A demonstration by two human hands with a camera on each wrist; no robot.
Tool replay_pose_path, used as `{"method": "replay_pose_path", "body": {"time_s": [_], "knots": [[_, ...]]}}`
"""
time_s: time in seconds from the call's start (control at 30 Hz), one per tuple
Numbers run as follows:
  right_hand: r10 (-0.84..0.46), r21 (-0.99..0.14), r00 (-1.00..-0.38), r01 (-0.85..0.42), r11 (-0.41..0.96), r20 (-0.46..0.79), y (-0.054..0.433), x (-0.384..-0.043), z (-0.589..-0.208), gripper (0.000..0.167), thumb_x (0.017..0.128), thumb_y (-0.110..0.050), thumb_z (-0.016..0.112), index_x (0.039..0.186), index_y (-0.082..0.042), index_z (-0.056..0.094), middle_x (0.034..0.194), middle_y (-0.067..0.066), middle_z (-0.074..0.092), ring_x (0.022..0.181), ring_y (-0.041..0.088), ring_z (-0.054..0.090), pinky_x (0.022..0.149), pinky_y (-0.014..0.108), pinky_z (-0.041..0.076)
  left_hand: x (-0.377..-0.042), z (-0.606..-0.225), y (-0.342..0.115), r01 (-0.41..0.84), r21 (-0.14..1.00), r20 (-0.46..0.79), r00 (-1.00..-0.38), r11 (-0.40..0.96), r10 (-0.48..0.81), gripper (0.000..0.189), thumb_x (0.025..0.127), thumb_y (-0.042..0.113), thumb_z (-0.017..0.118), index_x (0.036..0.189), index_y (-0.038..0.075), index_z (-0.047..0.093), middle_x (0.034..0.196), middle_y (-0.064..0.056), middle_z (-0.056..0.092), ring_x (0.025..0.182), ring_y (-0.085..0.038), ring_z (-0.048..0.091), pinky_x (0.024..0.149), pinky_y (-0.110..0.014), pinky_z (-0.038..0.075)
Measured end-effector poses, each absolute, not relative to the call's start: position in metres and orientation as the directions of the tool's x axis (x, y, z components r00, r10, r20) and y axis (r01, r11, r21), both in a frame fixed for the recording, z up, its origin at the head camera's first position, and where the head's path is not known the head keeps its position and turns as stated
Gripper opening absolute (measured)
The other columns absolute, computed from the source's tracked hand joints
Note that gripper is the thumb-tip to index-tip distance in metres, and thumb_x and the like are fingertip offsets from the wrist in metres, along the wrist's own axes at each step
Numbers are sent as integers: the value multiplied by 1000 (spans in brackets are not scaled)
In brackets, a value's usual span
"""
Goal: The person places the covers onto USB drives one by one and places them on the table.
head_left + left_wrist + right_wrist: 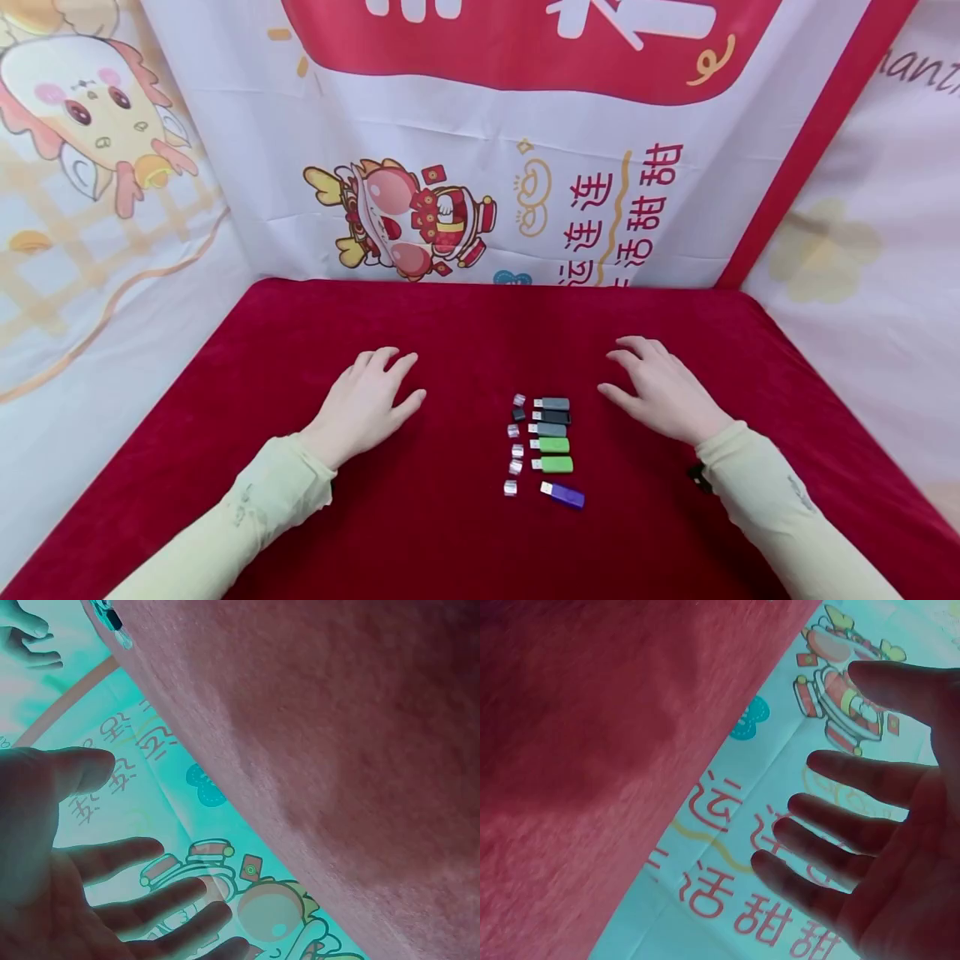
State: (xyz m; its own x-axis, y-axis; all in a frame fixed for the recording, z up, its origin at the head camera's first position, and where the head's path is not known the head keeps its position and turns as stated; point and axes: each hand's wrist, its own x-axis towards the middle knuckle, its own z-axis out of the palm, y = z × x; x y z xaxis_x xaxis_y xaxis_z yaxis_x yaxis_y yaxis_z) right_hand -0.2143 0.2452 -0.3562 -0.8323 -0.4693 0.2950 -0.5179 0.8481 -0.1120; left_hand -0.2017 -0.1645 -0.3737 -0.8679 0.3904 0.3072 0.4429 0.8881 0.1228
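Note:
Between the hands, a column of USB sticks lies on the red cloth: a grey stick (555, 404) at the far end, a black stick (555, 417), a second grey stick (551, 430), two green sticks (553, 445) and a slanted purple stick (566, 496) nearest me. Left of their metal plugs runs a column of small caps, mostly clear (511, 488), with one black cap (518, 413). My left hand (366, 407) is left of the caps, fingers spread and holding nothing. My right hand (663, 390) is right of the sticks, fingers loosely extended, also holding nothing.
A red velvety cloth (420, 533) covers the table. Behind its far edge hangs a white printed curtain (450, 117) with red lettering and a cartoon figure. More printed fabric stands at the left (150, 275) and right (862, 333) sides.

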Motion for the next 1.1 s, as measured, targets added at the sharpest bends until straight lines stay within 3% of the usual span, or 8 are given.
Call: {"method": "replay_pose_path", "body": {"time_s": [0.2, 0.63, 1.1], "knots": [[-560, -49, -759, -607, 793, 333, 232, -218, -355, 44, 80, -23, 82, 114, 1, 68, 116, 18, 60, 106, 32, 55, 87, 47, 50, -198, -372, -158, 459, 117, 325, -856, 881, 402, 54, 92, 37, 65, 134, 5, 58, 130, -20, 52, 116, -40, 48, 90, -52, 47], [-646, -14, -744, -657, 753, 171, 209, -221, -353, 35, 77, -22, 85, 106, -6, 73, 95, 8, 69, 85, 20, 66, 73, 36, 56, -193, -376, -146, 551, 74, 361, -792, 831, 493, 48, 92, 32, 66, 129, 2, 61, 120, -17, 59, 104, -35, 56, 92, -48, 45], [-698, -7, -710, -702, 713, 99, 194, -228, -354, 31, 77, -19, 86, 104, -8, 76, 94, 5, 70, 84, 17, 65, 74, 33, 56, -186, -376, -134, 570, 67, 323, -789, 819, 523, 46, 91, 32, 67, 126, 3, 63, 117, -13, 61, 102, -30, 58, 89, -44, 49]]}}
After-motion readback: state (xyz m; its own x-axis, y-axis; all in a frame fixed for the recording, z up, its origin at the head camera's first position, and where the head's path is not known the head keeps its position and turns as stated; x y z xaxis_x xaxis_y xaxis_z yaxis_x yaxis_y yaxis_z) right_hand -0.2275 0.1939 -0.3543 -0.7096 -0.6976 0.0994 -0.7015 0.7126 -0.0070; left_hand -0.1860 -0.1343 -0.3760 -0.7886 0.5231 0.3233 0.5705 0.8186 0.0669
